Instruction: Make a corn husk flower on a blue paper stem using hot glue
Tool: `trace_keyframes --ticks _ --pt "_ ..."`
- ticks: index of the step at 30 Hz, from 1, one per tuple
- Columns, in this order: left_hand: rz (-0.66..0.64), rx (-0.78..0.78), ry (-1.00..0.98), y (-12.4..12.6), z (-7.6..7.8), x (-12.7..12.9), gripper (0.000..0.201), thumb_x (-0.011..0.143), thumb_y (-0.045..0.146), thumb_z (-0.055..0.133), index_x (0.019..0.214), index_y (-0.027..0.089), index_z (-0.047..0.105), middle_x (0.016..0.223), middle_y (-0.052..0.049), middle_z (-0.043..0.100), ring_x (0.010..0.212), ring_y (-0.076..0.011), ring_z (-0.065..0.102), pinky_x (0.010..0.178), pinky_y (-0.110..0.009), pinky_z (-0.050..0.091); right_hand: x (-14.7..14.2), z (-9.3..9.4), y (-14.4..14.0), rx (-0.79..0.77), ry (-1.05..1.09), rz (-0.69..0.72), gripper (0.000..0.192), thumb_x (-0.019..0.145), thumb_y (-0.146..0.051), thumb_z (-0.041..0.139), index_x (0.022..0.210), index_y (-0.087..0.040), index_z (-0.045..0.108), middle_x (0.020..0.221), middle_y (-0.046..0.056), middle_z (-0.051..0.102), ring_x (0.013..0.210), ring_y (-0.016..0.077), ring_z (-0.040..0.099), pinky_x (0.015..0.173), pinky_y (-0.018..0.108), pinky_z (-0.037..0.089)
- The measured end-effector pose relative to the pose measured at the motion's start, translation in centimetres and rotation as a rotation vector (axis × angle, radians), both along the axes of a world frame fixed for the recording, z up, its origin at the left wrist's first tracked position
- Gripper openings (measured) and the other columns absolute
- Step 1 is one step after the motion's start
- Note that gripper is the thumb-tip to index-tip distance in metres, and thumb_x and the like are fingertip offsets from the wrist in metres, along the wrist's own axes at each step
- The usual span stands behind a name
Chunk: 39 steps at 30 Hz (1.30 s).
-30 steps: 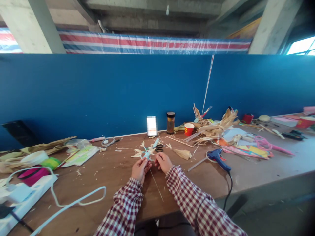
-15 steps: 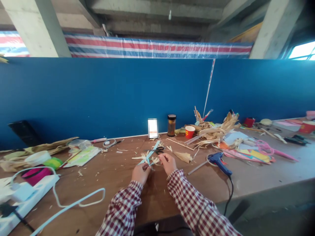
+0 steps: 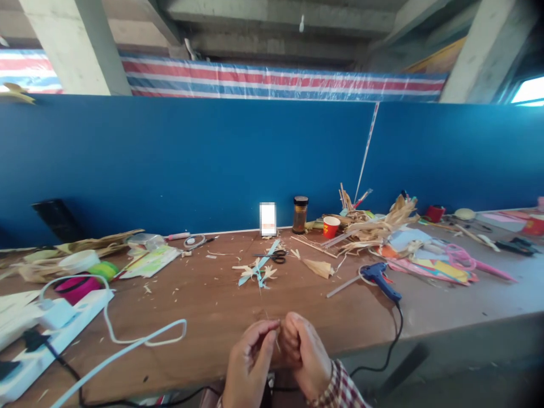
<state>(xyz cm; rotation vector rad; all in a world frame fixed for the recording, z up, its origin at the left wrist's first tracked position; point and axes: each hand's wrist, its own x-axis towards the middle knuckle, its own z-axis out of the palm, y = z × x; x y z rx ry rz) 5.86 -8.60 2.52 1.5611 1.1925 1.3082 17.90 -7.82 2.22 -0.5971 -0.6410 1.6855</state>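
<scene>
Near the table's front edge my left hand [image 3: 251,358] has thumb and index finger pinched on a thin pale strand [image 3: 277,342]. Right beside it my right hand [image 3: 306,354] is closed with its fingers curled; whatever it holds is hidden. Beyond the hands, a light blue strip [image 3: 268,259] lies on the table with pale husk pieces [image 3: 267,273] around it. Black scissors [image 3: 277,256] lie against the upper part of the strip. To their right is a dry corn husk piece [image 3: 318,266].
A blue glue gun [image 3: 379,277] with a black cord lies at right, before a heap of dry husks [image 3: 378,226] and coloured paper. A red paper cup [image 3: 330,227] and a dark-lidded jar [image 3: 300,215] stand behind. A white power strip [image 3: 63,323] and looping cable occupy the left.
Both hands have left the blue strip and husk pieces and drawn back to the table's front edge, close together. The strip stays on the table. The view has turned slightly left.
</scene>
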Motion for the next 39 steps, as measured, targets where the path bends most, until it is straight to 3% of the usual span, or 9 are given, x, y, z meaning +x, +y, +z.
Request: trace_keyframes --ticks 4,10,17,23,27,30,32,34,39 --pt "-0.038 0.085 0.012 -0.7 1.3 0.1 0.025 0.081 0.034 0.053 0.097 0.023 0.068 0.113 -0.01 0.061 0.109 -0.0227 0.053 0.094 -0.033 0.042 0.1 0.4 -0.3 -0.04 0.234 0.249 0.053 0.077 -0.053 0.054 0.046 -0.017 0.03 0.037 -0.009 0.025 0.03 0.0022 0.014 0.031 0.015 0.009" --pt "-0.107 0.027 -0.01 -0.4 1.8 0.6 0.033 0.076 0.033 0.06 0.108 0.024 0.064 0.117 -0.01 0.06 0.111 -0.0235 0.052 0.095 -0.034 0.042 -0.6 -0.5 -0.4 -0.067 0.255 0.358 0.063 0.074 -0.063 0.05 0.039 -0.017 0.024 0.032 -0.009 0.023 0.027 0.0016 0.015 0.031 0.016 0.009" --pt "-0.148 -0.046 0.026 0.5 1.7 0.2 0.026 0.074 0.032 0.062 0.098 0.025 0.07 0.099 -0.008 0.069 0.091 -0.0214 0.063 0.083 -0.03 0.049 -0.9 -1.0 -0.6 -0.209 -0.044 0.223 0.057 0.065 -0.072 0.05 0.056 -0.016 0.049 0.042 -0.007 0.036 0.034 0.0028 0.028 0.035 0.014 0.015" --pt "-0.079 -0.003 0.097 1.4 0.5 -1.9 0.018 0.074 0.034 0.061 0.082 0.024 0.074 0.08 -0.006 0.071 0.076 -0.02 0.064 0.072 -0.025 0.051 2.0 -1.1 0.3 0.127 -0.398 0.048 0.052 0.077 -0.063 0.044 0.076 -0.015 0.062 0.065 0.004 0.058 0.052 0.0092 0.05 0.042 0.018 0.034" --pt "0.108 -0.083 0.075 1.9 -0.5 -2.9 0.027 0.074 0.043 0.058 0.074 0.019 0.071 0.058 -0.003 0.065 0.052 -0.0156 0.058 0.051 -0.022 0.049 3.9 0.2 1.4 0.08 -0.322 -0.173 0.051 0.075 -0.064 0.047 0.093 -0.018 0.063 0.089 0.009 0.061 0.073 0.0153 0.057 0.055 0.023 0.044" --pt "0.138 -0.08 0.117 1.8 -0.3 -2.6 0.033 0.077 0.045 0.054 0.065 0.017 0.068 0.05 -0.002 0.06 0.049 -0.0145 0.056 0.049 -0.021 0.046 4.2 1.2 1.0 0.118 -0.366 -0.144 0.049 0.08 -0.06 0.043 0.106 -0.021 0.059 0.103 0.011 0.059 0.085 0.0185 0.058 0.063 0.027 0.046" --pt "0.029 -0.02 0.121 1.8 0.1 -2.0 0.029 0.071 0.041 0.063 0.088 0.018 0.069 0.077 -0.007 0.069 0.069 -0.0187 0.062 0.064 -0.024 0.05 3.7 1.8 0.4 0.219 -0.484 -0.024 0.047 0.085 -0.055 0.035 0.103 -0.021 0.062 0.097 0.01 0.062 0.08 0.0182 0.059 0.064 0.028 0.046" --pt "-0.12 0.059 0.156 1.9 0.5 -1.4 0.047 0.064 0.034 0.07 0.109 0.022 0.063 0.108 -0.011 0.064 0.095 -0.0236 0.059 0.084 -0.03 0.046 3.2 2.3 0.0 0.382 -0.701 0.051 0.046 0.089 -0.049 0.032 0.088 -0.02 0.067 0.085 0.008 0.064 0.075 0.0172 0.059 0.068 0.029 0.045" --pt "-0.111 0.049 0.39 4.5 0.5 -2.3 0.018 0.077 0.03 0.054 0.081 0.025 0.071 0.085 -0.007 0.069 0.08 -0.021 0.062 0.075 -0.028 0.046 2.4 2.5 2.0 0.525 -1.388 -0.117 0.018 0.083 -0.032 0.05 0.085 -0.021 0.064 0.08 0.004 0.065 0.074 0.0164 0.059 0.068 0.026 0.042"
